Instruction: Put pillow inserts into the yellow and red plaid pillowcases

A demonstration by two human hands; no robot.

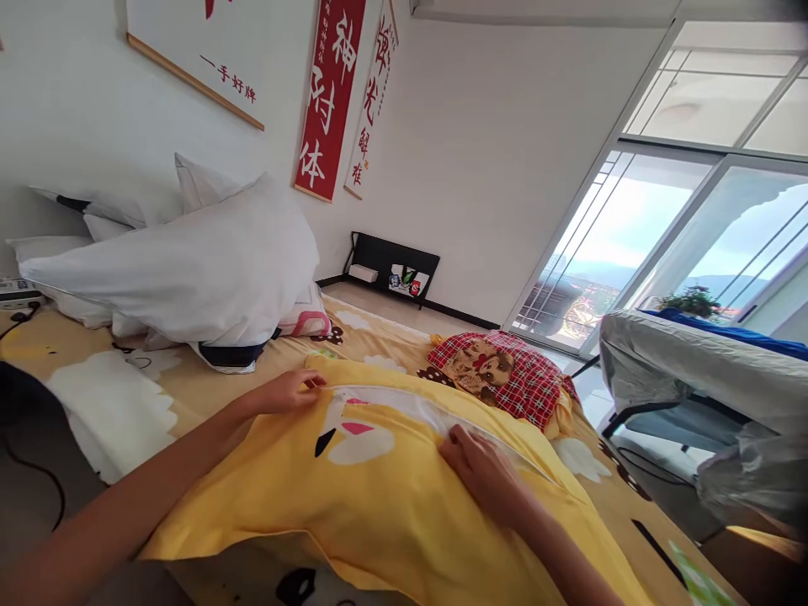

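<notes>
A yellow pillowcase (379,497) with a cartoon print lies across the bed in front of me, a white pillow showing along its open edge (404,402). My left hand (287,392) pinches the pillowcase's edge at the left end of that opening. My right hand (480,471) rests on the yellow fabric further right, fingers curled and pressed at the edge of the opening.
White pillows (189,269) are piled at the head of the bed on a yellow cartoon sheet (82,353). A red checked cushion (505,370) lies beyond the pillowcase. A covered chair (694,379) stands to the right by sliding glass doors (631,244). Red scrolls (328,93) hang on the wall.
</notes>
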